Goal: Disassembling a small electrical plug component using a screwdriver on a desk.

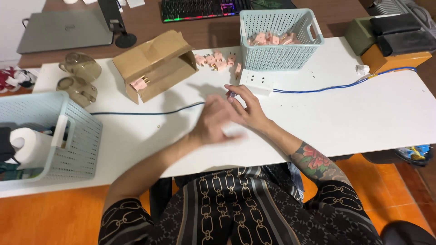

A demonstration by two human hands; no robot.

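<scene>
My right hand (pixel 249 109) rests on the white table (pixel 345 113) and pinches a small dark-tipped part (pixel 231 94) between its fingertips, just in front of a white socket block (pixel 257 82). My left hand (pixel 213 120) is blurred with motion right beside it, fingers loosely curled; I cannot make out anything in it. A blue cable (pixel 145 112) runs along the table toward the hands. Several pink plugs (pixel 217 61) lie loose behind the hands, and more fill a pale blue basket (pixel 281 50).
An open cardboard box (pixel 156 63) with a pink plug in it lies at the back left. A second pale blue basket (pixel 72 136) with a paper roll stands at the left edge. Two tinted plastic pieces (pixel 79 75), a laptop (pixel 63 29) and a keyboard (pixel 204 8) sit behind.
</scene>
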